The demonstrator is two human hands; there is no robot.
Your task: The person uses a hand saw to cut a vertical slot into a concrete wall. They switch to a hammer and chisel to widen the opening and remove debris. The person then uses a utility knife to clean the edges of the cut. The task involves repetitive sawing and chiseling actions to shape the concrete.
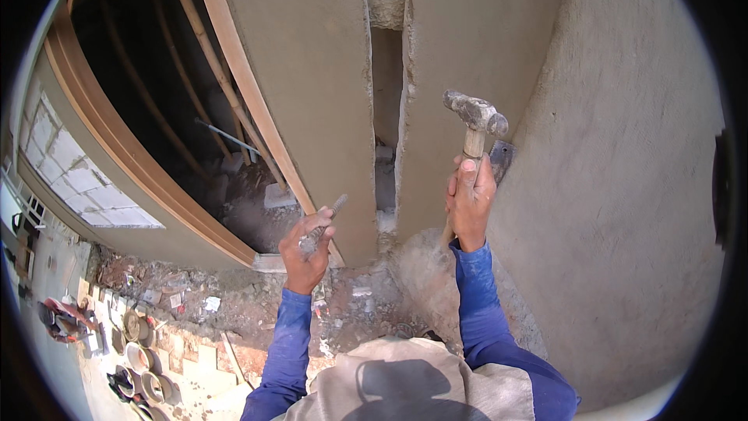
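My left hand point(305, 256) is closed around a short, ridged metal chisel point(338, 204), its tip angled up and to the right, apart from the wall. On the right, my right hand point(471, 206) grips a hammer by its wooden handle point(474, 144). The worn, dusty hammer head point(474, 111) is raised in front of the plastered wall point(483, 23). Between and beyond the two hands, a tall narrow slot point(387, 86) with rough broken edges runs down this wall. Neither tool touches the slot.
At left, a wooden door frame point(241, 70) surrounds a dark room with bamboo poles point(187, 0). A second plastered wall point(623, 187) closes the right side. Rubble point(351, 320) covers the ground. Several buckets point(140, 357) and another person point(62, 320) are at lower left.
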